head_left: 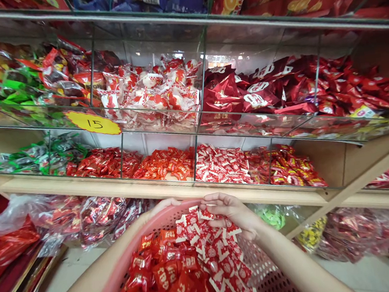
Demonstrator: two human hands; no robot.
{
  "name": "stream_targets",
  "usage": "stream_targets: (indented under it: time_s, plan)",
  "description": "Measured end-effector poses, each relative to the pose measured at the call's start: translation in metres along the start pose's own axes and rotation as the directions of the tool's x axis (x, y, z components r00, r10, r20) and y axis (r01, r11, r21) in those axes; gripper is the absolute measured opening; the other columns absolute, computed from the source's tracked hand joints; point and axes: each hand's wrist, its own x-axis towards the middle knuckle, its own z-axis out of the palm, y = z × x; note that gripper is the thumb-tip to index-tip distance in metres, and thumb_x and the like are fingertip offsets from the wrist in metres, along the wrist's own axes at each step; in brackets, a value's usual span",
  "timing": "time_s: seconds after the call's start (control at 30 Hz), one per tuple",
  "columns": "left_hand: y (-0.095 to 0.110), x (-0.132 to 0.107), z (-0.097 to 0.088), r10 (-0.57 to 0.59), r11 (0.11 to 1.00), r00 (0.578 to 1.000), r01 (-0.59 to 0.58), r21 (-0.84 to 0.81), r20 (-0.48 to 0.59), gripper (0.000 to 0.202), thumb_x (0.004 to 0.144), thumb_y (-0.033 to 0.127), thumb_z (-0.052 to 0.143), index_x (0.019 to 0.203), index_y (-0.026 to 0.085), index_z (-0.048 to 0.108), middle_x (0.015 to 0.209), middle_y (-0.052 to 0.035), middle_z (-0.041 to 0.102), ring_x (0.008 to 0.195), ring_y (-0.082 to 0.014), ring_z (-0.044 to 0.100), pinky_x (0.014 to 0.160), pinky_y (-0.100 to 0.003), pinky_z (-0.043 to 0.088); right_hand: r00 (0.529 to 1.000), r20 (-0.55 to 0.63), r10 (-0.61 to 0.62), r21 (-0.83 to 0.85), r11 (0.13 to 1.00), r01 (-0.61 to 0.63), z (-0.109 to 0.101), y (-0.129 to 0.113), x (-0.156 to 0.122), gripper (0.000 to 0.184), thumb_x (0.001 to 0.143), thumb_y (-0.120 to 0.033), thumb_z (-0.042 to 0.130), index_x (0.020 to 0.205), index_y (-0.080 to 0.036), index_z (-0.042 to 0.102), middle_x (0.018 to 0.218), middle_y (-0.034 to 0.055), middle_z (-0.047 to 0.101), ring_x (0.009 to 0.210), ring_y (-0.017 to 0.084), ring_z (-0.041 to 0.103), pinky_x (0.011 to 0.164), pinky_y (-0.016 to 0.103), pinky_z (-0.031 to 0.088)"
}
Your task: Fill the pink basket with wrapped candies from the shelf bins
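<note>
A pink perforated plastic basket (103, 287) is in front of me at the bottom of the view. Larger red-wrapped candies (170, 275) fill its left part, and small red-and-white wrapped candies (215, 251) lie heaped on the right. My left hand (162, 207) is closed on the far rim, its fingers partly hidden by the basket. Inside the rim, my right hand (230, 213) curls its fingers around some of the small red-and-white candies, at the top of that heap.
Beyond the basket rises a shelf of clear-walled bins with red-and-white candies (219, 164), orange-red candies (168, 163) and other sweets. A yellow price tag (94, 123) reads 15. Bagged sweets (359, 232) sit under the wooden ledge (277, 193); red bags (9, 242) lie left.
</note>
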Motion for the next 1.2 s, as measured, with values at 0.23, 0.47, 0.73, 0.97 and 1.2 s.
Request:
stream_targets:
  time_s: [0.23, 0.47, 0.73, 0.97, 1.2]
  plan:
    - [-0.002, 0.002, -0.007, 0.009, 1.000, 0.999, -0.009, -0.004, -0.044, 0.046, 0.067, 0.026, 0.046, 0.111, 0.013, 0.053, 0.091, -0.0052, 0.064, 0.082, -0.0197, 0.054, 0.073, -0.026, 0.034, 0.997, -0.050, -0.054, -0.035, 0.998, 0.052, 0.009, 0.004, 0.004, 0.033, 0.057, -0.028, 0.072, 0.085, -0.019, 0.057, 0.100, 0.0036, 0.059, 0.099, 0.019, 0.053, 0.054, 0.022, 0.053]
    - [-0.004, 0.000, -0.009, 0.008, 1.000, 0.997, -0.008, 0.002, -0.076, 0.046, 0.069, 0.029, 0.047, 0.112, 0.013, 0.053, 0.091, -0.0050, 0.064, 0.083, -0.0199, 0.054, 0.072, -0.026, 0.035, 0.990, -0.063, -0.128, -0.056, 0.991, 0.125, 0.016, 0.007, 0.010, 0.039, 0.057, -0.032, 0.071, 0.091, -0.021, 0.055, 0.095, 0.0015, 0.057, 0.078, 0.013, 0.055, 0.054, 0.026, 0.054]
    - [0.000, -0.002, 0.000, -0.018, 1.000, 0.999, 0.018, 0.002, -0.039, 0.044, 0.067, 0.028, 0.047, 0.106, 0.008, 0.054, 0.081, -0.0054, 0.065, 0.070, -0.0170, 0.056, 0.066, -0.025, 0.037, 0.949, -0.231, -0.216, 0.026, 0.973, 0.228, 0.007, -0.002, 0.007, 0.026, 0.066, -0.033, 0.064, 0.084, -0.017, 0.055, 0.053, -0.0060, 0.045, 0.038, 0.003, 0.035, 0.032, 0.013, 0.025]
    - [-0.001, -0.004, 0.001, 0.002, 0.999, 0.999, 0.000, 0.039, -0.045, 0.045, 0.069, 0.028, 0.044, 0.109, 0.010, 0.053, 0.090, -0.0066, 0.064, 0.079, -0.0186, 0.056, 0.070, -0.026, 0.038, 0.977, -0.116, -0.181, 0.074, 0.979, 0.190, 0.021, -0.007, -0.002, 0.035, 0.058, -0.012, 0.050, 0.092, -0.020, 0.056, 0.090, 0.0000, 0.055, 0.062, 0.008, 0.044, 0.051, 0.020, 0.035]
    - [-0.003, 0.001, -0.002, 0.109, 0.984, 0.994, -0.107, 0.141, -0.007, 0.032, 0.069, 0.031, 0.044, 0.086, 0.009, 0.060, 0.082, -0.0071, 0.063, 0.073, -0.0181, 0.055, 0.068, -0.028, 0.038, 0.957, 0.174, -0.233, -0.446, 0.847, 0.288, 0.059, 0.003, -0.004, 0.038, 0.064, -0.015, 0.050, 0.101, -0.025, 0.053, 0.076, -0.0033, 0.049, 0.064, 0.011, 0.042, 0.062, 0.024, 0.036]
